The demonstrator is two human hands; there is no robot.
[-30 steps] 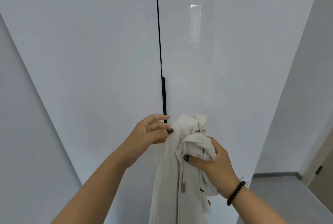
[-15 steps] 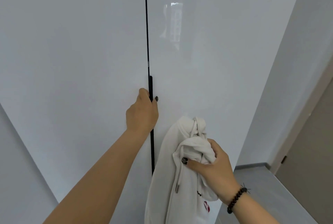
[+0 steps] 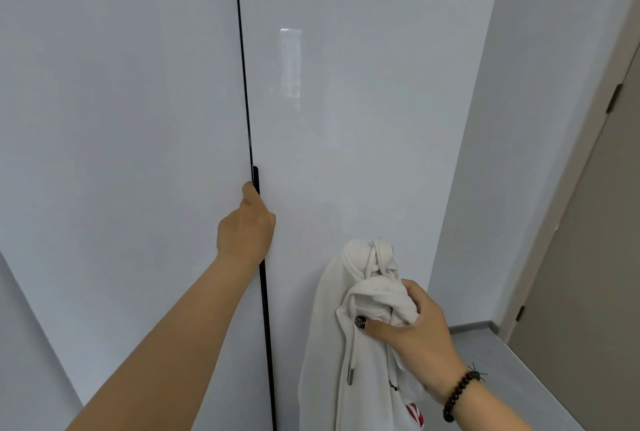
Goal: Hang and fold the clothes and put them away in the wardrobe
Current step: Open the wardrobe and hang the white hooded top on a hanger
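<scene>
The left hand (image 3: pixel 246 227) is at the black handle (image 3: pixel 256 178) on the seam between the two wardrobe doors (image 3: pixel 346 119). Its fingers are hooked over the door edge and out of sight, so it appears to grip the handle strip, with the thumb lying along it. Below and to the right of that grip, the right hand (image 3: pixel 414 326) clutches a bunched white hoodie (image 3: pixel 325 344), fingers and thumb curled around the gathered hood. The rest of the garment hangs down from the fist, just beside the right-hand door, with a drawstring (image 3: pixel 350 358) dangling free.

The doors look closed, so opening seems to be the step in hand. The likely risks are these: the narrow strip gives little purchase, and the fingers could slip off as the door is pulled; the door could swing into the hoodie hanging beside it, or the drawstring could snag at the seam; and the bunched hold could loosen, letting the hoodie drop to the floor (image 3: pixel 519 361).

Count: two hands, two doors, one handle, one hoodie, one beaded bracelet (image 3: pixel 460 392) on the right wrist. A beige door (image 3: pixel 595 257) stands far right.
</scene>
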